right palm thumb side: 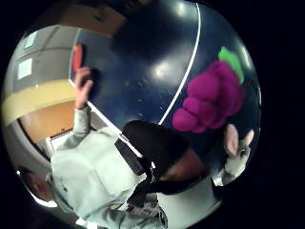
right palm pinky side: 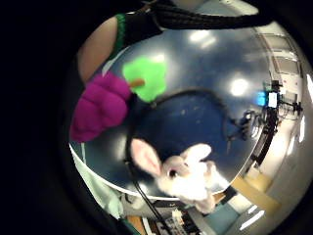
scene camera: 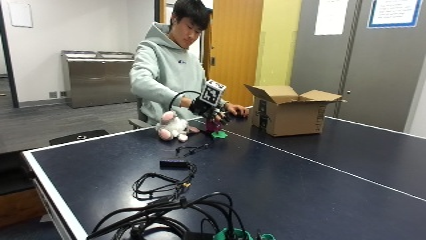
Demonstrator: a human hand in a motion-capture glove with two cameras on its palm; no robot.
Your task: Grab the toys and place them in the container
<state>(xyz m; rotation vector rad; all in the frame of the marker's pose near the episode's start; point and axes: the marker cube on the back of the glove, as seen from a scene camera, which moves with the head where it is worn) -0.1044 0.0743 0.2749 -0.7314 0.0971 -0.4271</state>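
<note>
While seemingly gripped, grape toy point(scene camera: 215, 126) hangs.

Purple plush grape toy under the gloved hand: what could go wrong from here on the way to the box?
The right hand is over the purple plush grape toy with a green leaf, but no view shows fingers curled round it, so it may slip on lifting. The white plush rabbit sits close beside it and could get knocked. The open cardboard box has raised flaps that the toy could catch on.
</note>
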